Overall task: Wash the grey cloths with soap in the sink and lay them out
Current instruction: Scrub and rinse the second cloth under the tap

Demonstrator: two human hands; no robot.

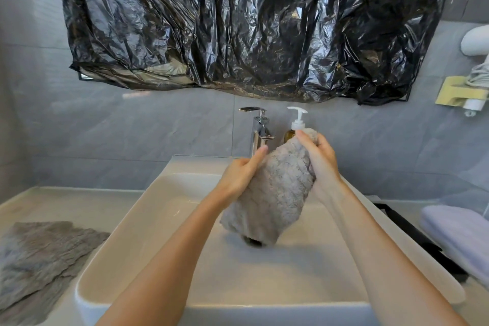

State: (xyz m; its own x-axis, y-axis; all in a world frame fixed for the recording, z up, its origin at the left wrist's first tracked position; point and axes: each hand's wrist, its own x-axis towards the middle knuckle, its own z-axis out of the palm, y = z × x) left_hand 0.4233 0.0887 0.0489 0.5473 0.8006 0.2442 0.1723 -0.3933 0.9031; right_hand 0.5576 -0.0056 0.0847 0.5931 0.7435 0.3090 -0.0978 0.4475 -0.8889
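Note:
A fluffy grey cloth (275,193), rolled into a thick bundle, hangs above the white sink (169,219). My left hand (240,177) grips its left side with the thumb stretched along the top. My right hand (320,156) holds its upper end, fingers curled round it. The cloth's lower end covers part of the drain. A second grey cloth (39,259) lies spread flat on the counter left of the sink. An amber soap bottle with a white pump (297,119) stands behind the sink, right of the chrome tap (260,130).
Black plastic sheeting (251,26) covers the mirror above. A folded pale lilac towel (463,235) lies on the right counter beside a black strip. A white hair dryer (476,42) in a yellow holder hangs on the right wall.

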